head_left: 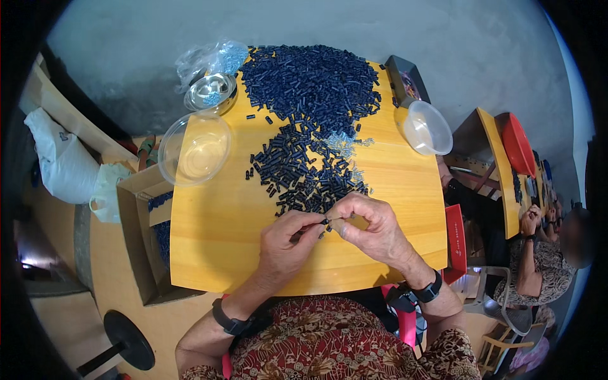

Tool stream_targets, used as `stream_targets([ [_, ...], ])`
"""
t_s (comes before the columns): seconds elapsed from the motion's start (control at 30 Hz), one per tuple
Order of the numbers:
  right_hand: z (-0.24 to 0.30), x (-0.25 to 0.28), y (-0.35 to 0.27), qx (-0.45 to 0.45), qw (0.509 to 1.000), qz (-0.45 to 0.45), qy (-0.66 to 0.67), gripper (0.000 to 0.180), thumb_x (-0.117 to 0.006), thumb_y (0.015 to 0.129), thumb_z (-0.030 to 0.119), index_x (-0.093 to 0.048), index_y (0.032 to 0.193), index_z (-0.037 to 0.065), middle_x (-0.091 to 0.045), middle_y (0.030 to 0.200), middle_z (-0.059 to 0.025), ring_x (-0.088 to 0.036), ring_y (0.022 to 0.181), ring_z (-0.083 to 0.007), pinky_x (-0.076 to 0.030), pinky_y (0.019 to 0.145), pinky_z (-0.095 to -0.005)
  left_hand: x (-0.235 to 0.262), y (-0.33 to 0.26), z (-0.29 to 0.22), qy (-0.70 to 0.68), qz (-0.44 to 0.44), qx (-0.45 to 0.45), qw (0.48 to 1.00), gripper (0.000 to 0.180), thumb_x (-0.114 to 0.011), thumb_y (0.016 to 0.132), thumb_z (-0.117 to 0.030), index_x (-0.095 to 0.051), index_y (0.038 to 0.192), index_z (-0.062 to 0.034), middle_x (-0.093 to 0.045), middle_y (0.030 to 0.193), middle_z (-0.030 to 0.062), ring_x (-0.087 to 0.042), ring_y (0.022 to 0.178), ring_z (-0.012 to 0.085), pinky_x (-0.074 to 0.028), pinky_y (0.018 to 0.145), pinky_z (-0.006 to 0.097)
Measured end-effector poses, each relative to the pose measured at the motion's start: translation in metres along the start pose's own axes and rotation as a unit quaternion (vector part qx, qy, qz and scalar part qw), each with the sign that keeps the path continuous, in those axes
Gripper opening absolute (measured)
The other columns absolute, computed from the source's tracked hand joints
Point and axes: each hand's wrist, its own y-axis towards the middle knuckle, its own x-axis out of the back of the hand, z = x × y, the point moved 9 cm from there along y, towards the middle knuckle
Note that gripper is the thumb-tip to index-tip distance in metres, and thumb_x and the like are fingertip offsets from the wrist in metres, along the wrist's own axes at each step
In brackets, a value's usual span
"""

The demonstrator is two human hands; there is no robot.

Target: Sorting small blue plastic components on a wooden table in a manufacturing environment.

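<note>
My left hand [288, 240] pinches a small dark cylindrical piece [325, 221] between thumb and fingertips, over the wooden table [221, 253]. Meeting it from the other side, my right hand [375, 233] has its thumb and forefinger closed at the end of that piece; whatever they grip is too small to make out. Just beyond my fingers lies a loose spread of dark blue tubular pieces [285, 164]. Among them sits a small heap of light blue slender pieces [342, 144]. A much larger mound of the dark pieces [310, 82] covers the far end.
Left of the piles stand a clear plastic bowl [171, 152], a steel bowl [189, 101] and a plastic bag [196, 63]. A clear tub [408, 130] and black tray [396, 69] flank the right. A cardboard box [136, 253] adjoins the left edge; another person [532, 272] sits right.
</note>
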Motion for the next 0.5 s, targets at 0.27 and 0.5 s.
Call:
stream_targets([
  [0.27,0.011,-0.002,0.003,0.022,0.997,0.021,-0.070,0.012,-0.065,0.080,-0.004,-0.062,0.090,0.002,-0.062,0.083,-0.0089,-0.062,0.079,-0.0255,-0.051,0.072,-0.0354,-0.001,0.001,-0.003,0.044,0.004,-0.028,0.999,0.012,-0.070,0.085,0.001,-0.069,0.097,0.0015,-0.067,0.086,0.0078,-0.062,0.075,0.0135,-0.049,0.066,0.026],
  [0.5,0.023,-0.006,0.006,0.042,0.990,0.049,-0.123,0.013,-0.063,0.079,-0.005,-0.056,0.087,0.003,-0.057,0.079,-0.0107,-0.059,0.076,-0.0310,-0.049,0.070,-0.0393,-0.005,0.000,-0.008,0.089,0.021,-0.084,0.992,0.012,-0.072,0.082,0.002,-0.069,0.094,0.0019,-0.068,0.086,0.0099,-0.064,0.074,0.0172,-0.050,0.064,0.028],
])
